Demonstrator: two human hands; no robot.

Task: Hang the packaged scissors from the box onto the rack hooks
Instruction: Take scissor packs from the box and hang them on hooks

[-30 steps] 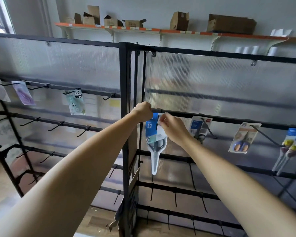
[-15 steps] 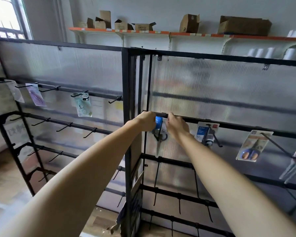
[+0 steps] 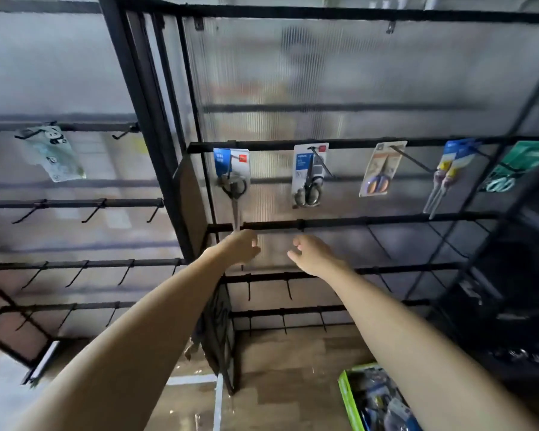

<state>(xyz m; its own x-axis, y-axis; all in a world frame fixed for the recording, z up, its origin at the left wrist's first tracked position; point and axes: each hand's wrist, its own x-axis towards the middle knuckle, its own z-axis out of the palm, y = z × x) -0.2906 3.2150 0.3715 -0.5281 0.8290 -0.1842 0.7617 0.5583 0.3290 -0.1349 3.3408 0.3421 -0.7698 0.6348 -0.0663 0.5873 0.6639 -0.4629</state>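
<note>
Both hands have come down from the top bar since the earlier frames, leaving the blue-carded pack of grey-handled scissors point(image 3: 232, 178) hanging by itself on the leftmost hook of the black metal rack point(image 3: 386, 143).

Nearest, at the bottom edge, sits the green-rimmed box of packaged scissors point(image 3: 347, 396), its contents blurred. The next step is likely a reach down there: take one pack by the top of its card, so the hang hole stays free for threading.

Further out, the left hand point(image 3: 240, 248) is loosely curled and the right hand point(image 3: 313, 255) relaxed with fingers apart; both hold nothing. The left one is just below the hung pack's blade tip; whether it touches is unclear.

Beyond, the same bar carries more packs to the right. Bare hooks wait on the lower bars; pick one and push the card fully back.
</note>
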